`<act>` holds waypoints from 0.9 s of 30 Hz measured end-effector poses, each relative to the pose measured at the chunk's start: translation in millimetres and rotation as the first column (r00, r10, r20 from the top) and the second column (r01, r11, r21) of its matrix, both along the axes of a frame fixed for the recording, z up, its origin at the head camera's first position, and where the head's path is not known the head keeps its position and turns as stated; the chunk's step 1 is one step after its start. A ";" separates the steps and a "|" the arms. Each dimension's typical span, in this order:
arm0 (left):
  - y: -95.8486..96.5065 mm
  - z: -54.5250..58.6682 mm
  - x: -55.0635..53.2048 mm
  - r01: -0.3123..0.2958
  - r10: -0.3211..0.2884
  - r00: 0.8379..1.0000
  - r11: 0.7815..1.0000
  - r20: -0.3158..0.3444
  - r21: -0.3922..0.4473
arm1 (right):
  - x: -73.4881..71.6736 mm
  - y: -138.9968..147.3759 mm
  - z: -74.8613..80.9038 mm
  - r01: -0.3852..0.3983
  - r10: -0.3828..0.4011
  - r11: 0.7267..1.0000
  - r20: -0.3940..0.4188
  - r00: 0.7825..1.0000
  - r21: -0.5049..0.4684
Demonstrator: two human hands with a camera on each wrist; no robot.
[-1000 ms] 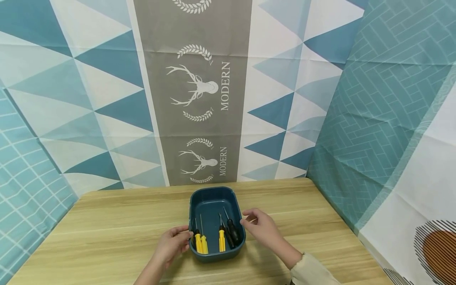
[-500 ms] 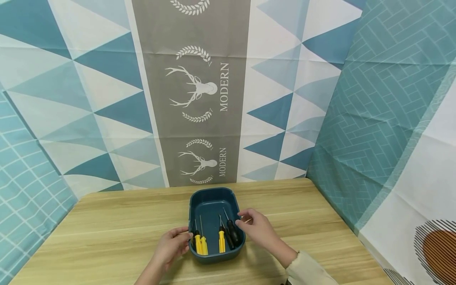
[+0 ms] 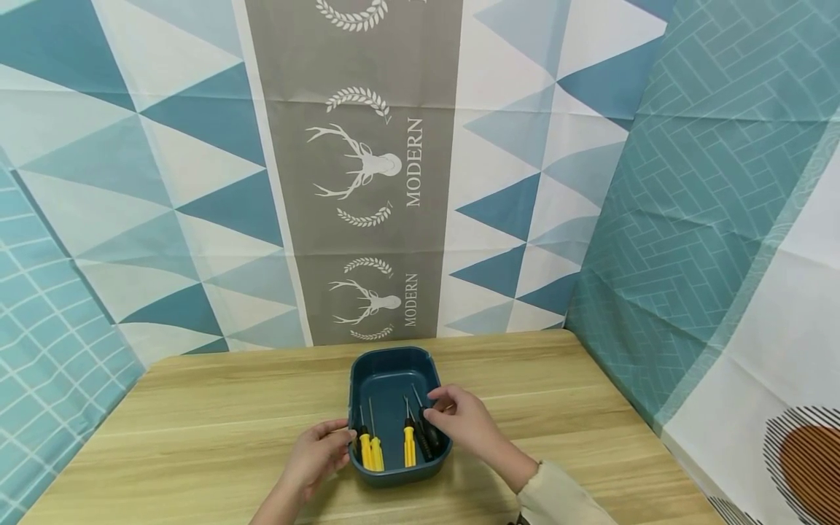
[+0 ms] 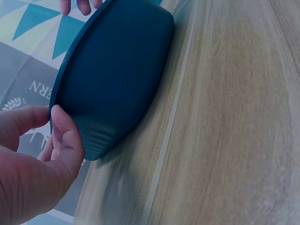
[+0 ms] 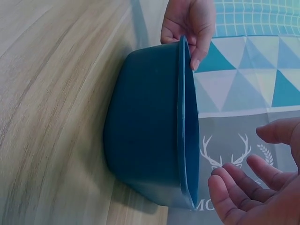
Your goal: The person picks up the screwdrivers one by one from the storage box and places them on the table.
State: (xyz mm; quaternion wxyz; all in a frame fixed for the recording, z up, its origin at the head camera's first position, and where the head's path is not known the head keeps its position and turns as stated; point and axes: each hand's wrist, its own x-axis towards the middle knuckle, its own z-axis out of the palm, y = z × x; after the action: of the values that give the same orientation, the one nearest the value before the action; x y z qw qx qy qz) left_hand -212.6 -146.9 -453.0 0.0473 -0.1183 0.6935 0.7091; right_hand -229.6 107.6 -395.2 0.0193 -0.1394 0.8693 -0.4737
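Note:
A dark blue plastic bin point(image 3: 402, 478) stands on the wooden table. My left hand point(image 3: 317, 453) pinches its left rim between thumb and fingers; the left wrist view shows this grip up close. Inside lie yellow-handled screwdrivers point(image 3: 365, 450) on the left, another yellow-handled screwdriver point(image 3: 410, 446) right of the middle, and black-handled screwdrivers point(image 3: 431, 439) along the right wall. Over the right rim hovers my right hand point(image 3: 463, 421), thumb and fingertips apart, near the black handles and partly covering them. In the right wrist view that hand point(image 5: 269, 183) holds nothing.
The bin rests on a light wooden tabletop point(image 3: 216, 415). Behind it hangs a patterned cloth point(image 3: 367, 211) with triangles and deer heads, meeting the table's back edge. A teal cloth point(image 3: 682, 182) runs down the right side.
My right hand has moved left, from beside the bin to over its right rim and the black screwdrivers. The left hand and the bin have stayed put.

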 end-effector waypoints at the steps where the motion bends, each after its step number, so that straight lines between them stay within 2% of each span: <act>1: -0.1 -0.2 0.1 -0.001 0.001 1.000 1.000 0.000 0.002 | 0.0 -1.2 0.1 -0.004 0.004 1.000 0.002 1.000 -0.004; 11: -0.8 -2.0 0.9 0.000 0.001 1.000 1.000 -0.008 0.016 | -1.9 -9.4 -3.7 -0.045 0.046 0.999 0.027 0.999 -0.028; 18: -0.4 -1.5 0.5 0.013 -0.013 1.000 0.999 -0.014 0.034 | -3.8 -16.2 -5.2 -0.046 0.047 0.998 0.046 0.998 -0.033; 27: -0.5 -2.5 -0.2 0.013 -0.012 1.000 0.999 -0.022 0.031 | -7.6 -24.6 -9.6 -0.047 0.056 0.996 0.119 0.991 -0.075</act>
State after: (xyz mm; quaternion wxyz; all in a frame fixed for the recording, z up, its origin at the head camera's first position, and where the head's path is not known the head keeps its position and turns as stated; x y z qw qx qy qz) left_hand -212.9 -147.4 -455.4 0.0459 -0.1055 0.6837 0.7207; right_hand -237.2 83.1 -404.7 0.0794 -0.1334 0.8450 -0.5117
